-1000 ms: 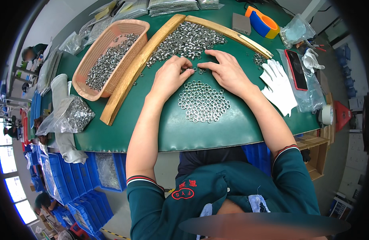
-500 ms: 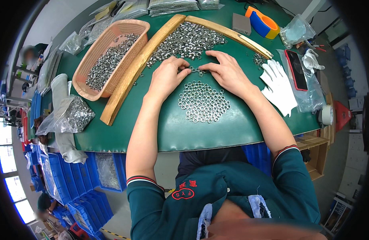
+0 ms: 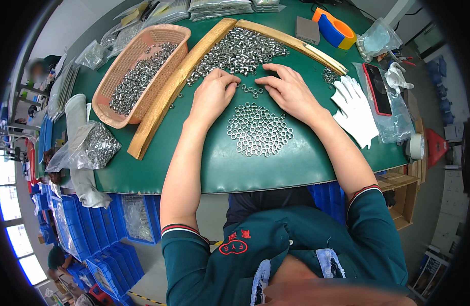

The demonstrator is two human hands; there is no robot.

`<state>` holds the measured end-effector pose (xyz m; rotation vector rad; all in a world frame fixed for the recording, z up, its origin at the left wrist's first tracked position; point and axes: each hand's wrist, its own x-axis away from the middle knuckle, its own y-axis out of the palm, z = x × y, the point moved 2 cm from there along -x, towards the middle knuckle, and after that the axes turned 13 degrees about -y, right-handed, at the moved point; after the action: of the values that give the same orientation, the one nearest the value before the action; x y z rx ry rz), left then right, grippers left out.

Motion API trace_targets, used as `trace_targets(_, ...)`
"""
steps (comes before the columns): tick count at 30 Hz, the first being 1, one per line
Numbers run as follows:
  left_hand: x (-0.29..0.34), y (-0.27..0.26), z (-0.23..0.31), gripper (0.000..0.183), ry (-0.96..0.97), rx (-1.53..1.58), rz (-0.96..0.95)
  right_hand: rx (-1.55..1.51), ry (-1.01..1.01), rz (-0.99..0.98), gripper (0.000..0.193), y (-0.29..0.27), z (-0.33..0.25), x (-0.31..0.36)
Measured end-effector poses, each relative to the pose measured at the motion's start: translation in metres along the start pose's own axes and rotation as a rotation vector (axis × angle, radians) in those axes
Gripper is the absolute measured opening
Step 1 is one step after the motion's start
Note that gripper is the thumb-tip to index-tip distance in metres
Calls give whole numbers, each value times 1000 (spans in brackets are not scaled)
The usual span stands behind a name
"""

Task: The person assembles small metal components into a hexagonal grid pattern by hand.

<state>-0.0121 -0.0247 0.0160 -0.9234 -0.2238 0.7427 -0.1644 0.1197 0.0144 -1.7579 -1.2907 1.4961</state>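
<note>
My left hand (image 3: 212, 93) rests on the green table with its fingers curled. Its thumb and forefinger come close together at the fingertips, and what lies between them is too small to make out. Opposite, my right hand (image 3: 290, 92) is open, fingers apart and pointing inward. A few small metal rings (image 3: 252, 91) lie between the two hands, apart from the right fingertips. Nearer to me, many rings stand flat in a single-layer patch (image 3: 259, 130). Beyond my hands is a heaped pile of shiny metal rings (image 3: 240, 51).
Two wooden strips (image 3: 166, 102) border the pile in an angle. To the left stands a pink basket (image 3: 105, 94) of metal parts, with a filled plastic bag (image 3: 100, 148) nearby. On the right lie a white glove (image 3: 354, 109), a phone (image 3: 377, 92) and an orange-and-blue tape dispenser (image 3: 337, 30).
Both hands have drawn slightly apart. The right fingertips have come off the small rings between the hands, which now show more fully. The flat patch looks the same.
</note>
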Motion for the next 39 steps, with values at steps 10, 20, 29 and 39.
trace_targets(10,3,4,6,22,51,-53,-58,38,15,-11,24,5,1,1)
trace_targets(20,6,-14,7,22,-7,130,-379,-63,-134,-10,20,1,-7,-1)
trace_targets(29,6,-21,10,23,-83,103,-469,-54,-103,-18,14,0,-6,-2)
trace_targets(39,-8,-2,-15,25,-174,-97,123,167,57,53,38,10,11,2)
